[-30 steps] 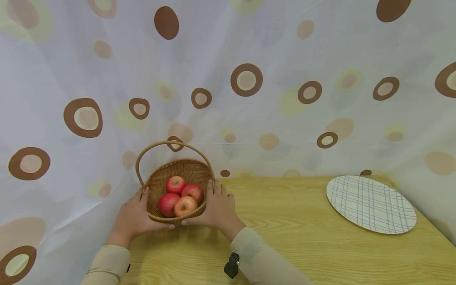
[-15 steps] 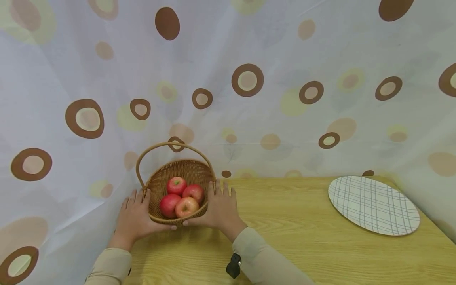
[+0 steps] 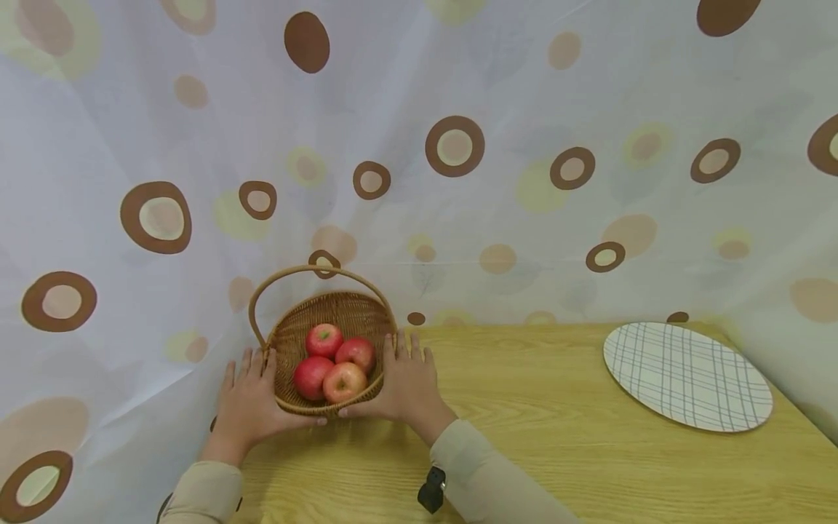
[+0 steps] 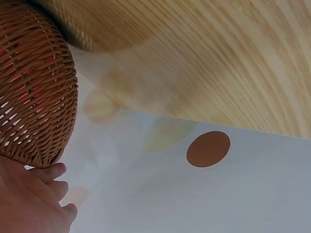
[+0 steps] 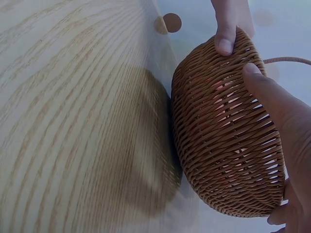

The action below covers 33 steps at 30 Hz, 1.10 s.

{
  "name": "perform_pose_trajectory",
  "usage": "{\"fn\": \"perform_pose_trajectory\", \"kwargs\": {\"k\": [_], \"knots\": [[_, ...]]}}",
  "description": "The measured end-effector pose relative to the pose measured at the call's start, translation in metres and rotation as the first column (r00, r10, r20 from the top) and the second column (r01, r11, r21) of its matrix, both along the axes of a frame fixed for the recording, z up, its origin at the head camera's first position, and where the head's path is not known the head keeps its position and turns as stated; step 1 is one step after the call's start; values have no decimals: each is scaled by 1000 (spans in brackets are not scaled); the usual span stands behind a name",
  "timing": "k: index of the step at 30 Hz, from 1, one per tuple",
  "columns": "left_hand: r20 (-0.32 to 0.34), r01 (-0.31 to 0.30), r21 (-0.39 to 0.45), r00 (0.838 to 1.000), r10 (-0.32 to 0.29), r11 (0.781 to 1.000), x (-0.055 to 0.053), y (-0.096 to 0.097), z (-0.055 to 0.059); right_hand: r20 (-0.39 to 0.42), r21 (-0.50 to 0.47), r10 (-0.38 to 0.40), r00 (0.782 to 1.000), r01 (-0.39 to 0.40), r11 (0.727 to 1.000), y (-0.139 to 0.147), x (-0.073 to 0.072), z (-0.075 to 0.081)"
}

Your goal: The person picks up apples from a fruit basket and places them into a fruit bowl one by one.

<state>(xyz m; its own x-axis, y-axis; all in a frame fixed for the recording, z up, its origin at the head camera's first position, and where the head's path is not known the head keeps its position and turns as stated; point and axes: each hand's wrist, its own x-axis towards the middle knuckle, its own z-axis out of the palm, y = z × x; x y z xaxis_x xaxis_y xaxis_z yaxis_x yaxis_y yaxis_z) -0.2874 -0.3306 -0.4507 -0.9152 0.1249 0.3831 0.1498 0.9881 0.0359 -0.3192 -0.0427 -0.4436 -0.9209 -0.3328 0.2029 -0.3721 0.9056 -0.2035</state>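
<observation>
A brown wicker basket (image 3: 369, 310) with an arched handle stands at the back left of the wooden table in the head view. Several red apples (image 3: 312, 378) lie in it. My left hand (image 3: 249, 404) rests against its left side, fingers extended and spread, thumb along the front. On the right side lies my right hand (image 3: 409, 382), its fingers pointing up and away, its thumb (image 5: 272, 94) touching the wicker in the right wrist view. Left fingertips (image 4: 57, 170) show beside the rim in the left wrist view. The basket's underside is hidden in the head view.
A white oval placemat (image 3: 687, 375) with thin crossing lines lies at the table's right. Dotted white sheeting (image 3: 497, 204) rises behind the table (image 3: 524, 407) and along both sides. The basket stands close to the sheeting.
The left hand's fingers have spread and straightened along the basket's side. The right hand's fingers are a little more spread. Basket and apples stay nearly in place.
</observation>
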Motion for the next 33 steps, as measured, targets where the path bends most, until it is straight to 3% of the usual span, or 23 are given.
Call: {"fn": "perform_pose_trajectory", "kwargs": {"k": [11, 20, 33], "knots": [[-30, 10, 27, 1000, -9, 1000, 7, 7, -2, -41, -23, -1, 999, 0, 1000, 6, 1, -10], [-84, 31, 42, 996, -27, 999, 6, 10, -11, -76, 5, -13, 997, 14, 1000, 14, 5, -12], [-88, 44, 43, 995, -40, 998, 13, 27, -13, -71, -20, -16, 997, 15, 1000, 33, 13, -16]]}}
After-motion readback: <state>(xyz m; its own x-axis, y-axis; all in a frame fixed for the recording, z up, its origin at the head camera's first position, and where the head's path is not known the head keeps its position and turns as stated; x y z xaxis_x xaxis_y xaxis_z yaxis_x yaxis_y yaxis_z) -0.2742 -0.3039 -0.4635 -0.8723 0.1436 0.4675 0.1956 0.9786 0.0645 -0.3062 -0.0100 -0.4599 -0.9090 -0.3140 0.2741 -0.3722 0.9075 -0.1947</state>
